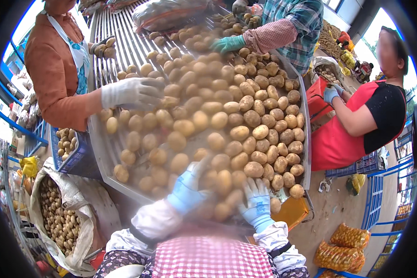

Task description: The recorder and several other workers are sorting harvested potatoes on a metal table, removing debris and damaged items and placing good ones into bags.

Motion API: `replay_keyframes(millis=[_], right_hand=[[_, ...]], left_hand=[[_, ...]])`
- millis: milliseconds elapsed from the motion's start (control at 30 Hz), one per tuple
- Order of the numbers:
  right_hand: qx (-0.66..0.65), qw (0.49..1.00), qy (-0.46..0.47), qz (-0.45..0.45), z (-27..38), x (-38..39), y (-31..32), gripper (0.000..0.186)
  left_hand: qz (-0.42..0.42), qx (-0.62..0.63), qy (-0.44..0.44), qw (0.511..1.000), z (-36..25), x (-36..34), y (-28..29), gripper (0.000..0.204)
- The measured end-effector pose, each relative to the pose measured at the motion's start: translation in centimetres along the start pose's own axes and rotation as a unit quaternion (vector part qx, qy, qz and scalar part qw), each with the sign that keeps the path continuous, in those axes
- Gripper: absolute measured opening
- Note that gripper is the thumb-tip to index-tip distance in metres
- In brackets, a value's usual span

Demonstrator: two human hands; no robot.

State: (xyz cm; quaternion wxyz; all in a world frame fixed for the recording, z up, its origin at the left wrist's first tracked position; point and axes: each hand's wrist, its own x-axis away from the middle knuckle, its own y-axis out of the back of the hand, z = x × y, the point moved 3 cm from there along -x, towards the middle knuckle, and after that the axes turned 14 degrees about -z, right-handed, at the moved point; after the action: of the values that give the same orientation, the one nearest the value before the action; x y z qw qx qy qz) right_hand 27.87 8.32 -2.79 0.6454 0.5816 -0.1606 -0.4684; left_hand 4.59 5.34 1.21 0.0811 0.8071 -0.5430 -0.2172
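Observation:
My left hand (187,187), in a pale blue glove, is among potatoes (216,141) at the near part of a metal sorting table (102,155); its fingers look apart, though hazed, with nothing visibly held. My right hand (256,204), gloved alike, lies with spread fingers against potatoes at the near right edge. A hazy blur covers the middle of the view. Potatoes pack the right side and lie looser at left.
Co-workers stand left (55,83), far right (287,28) and right (370,116), some gloved hands (129,92) over the table. A sack of potatoes (55,217) and blue crate (78,157) stand left; a full sack (167,14) tops the table; filled net bags (338,255) lie lower right.

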Motion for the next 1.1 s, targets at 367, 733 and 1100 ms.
replay_keyframes(millis=[367,733,1100], right_hand=[[0.011,1.0,-0.003,0.011,4.0,-4.8,-3.9,0.06],[-0.789,0.546,-0.272,0.071,1.3,-4.6,-2.5,0.045],[-0.208,0.943,-0.203,-0.159,1.7,-4.2,0.8,0.055]], left_hand=[[-0.127,0.521,0.525,0.661,2.9,2.9,3.7,0.05],[-0.031,0.586,0.512,0.627,5.0,4.0,3.1,0.047],[0.016,0.556,0.468,0.687,2.3,2.3,0.9,0.073]])
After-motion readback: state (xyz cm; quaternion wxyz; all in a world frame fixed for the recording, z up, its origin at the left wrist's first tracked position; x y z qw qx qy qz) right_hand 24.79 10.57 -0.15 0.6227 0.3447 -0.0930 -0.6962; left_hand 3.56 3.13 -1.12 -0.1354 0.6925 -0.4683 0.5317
